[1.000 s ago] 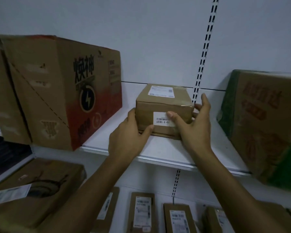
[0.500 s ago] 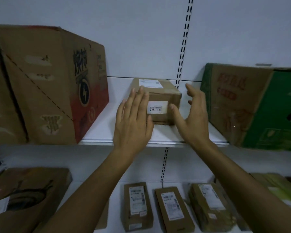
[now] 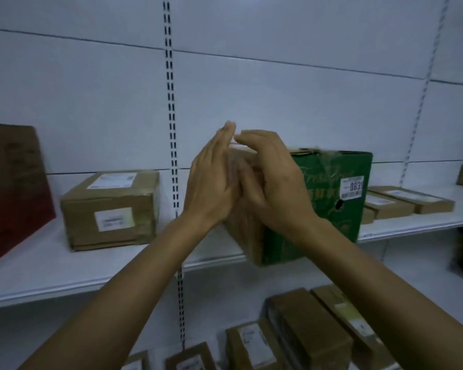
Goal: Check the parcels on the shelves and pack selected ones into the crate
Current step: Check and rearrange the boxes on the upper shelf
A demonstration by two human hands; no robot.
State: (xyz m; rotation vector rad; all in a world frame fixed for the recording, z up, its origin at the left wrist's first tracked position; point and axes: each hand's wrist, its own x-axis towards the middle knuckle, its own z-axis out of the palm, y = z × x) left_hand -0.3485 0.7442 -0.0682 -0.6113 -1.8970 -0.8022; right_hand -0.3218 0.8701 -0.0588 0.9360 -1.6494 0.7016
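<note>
A small brown parcel [image 3: 110, 209] with white labels on its top and front sits on the white shelf [image 3: 38, 268], left of my hands. A green carton [image 3: 329, 209] with a brown left end and a white number sticker stands on the same shelf. My left hand [image 3: 211, 182] and my right hand [image 3: 275, 185] are raised close together in front of the carton's left end, palms facing each other, fingers stretched or lightly curled. Neither holds anything. Whether they touch the carton I cannot tell. No crate is in view.
A large red-brown carton [image 3: 11, 188] fills the shelf's left end. Several flat brown parcels [image 3: 401, 204] lie right of the green carton. More labelled parcels [image 3: 305, 335] lie on the lower shelf. A slotted upright rail [image 3: 171, 102] runs down the white back wall.
My hands let go of the small brown parcel and moved right with the view. They are now close together in front of the green carton, and the parcel rests on the shelf.
</note>
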